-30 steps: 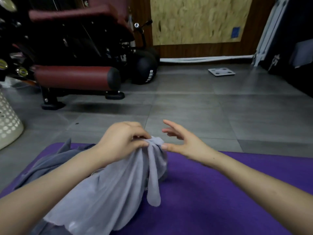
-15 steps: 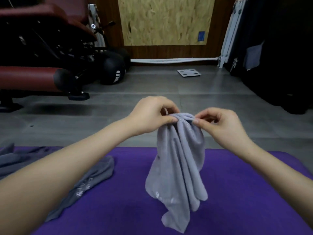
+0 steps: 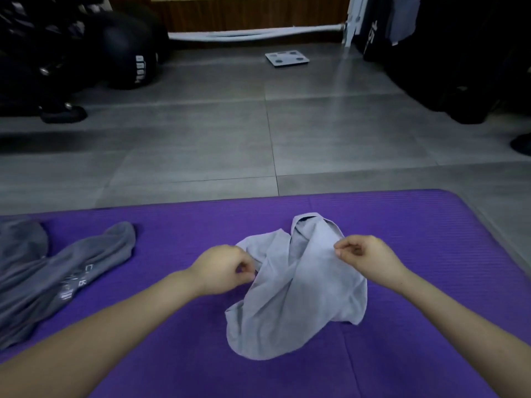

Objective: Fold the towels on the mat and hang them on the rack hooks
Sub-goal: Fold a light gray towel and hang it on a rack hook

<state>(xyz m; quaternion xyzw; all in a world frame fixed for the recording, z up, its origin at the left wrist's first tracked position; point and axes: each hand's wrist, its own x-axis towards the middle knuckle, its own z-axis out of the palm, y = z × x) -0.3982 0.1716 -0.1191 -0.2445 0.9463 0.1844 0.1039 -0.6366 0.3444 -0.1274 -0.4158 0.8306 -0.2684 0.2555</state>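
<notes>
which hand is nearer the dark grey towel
Left. The left hand is beside the light towel at mid-mat, with bare mat between it and the dark grey towel to its left. The right hand is past the light towel, farther off.

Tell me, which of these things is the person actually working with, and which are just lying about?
In use: light grey towel, pinched by left hand and right hand; darker grey towel; purple mat.

Lying about: white bathroom scale, black ball, white pipe.
</notes>
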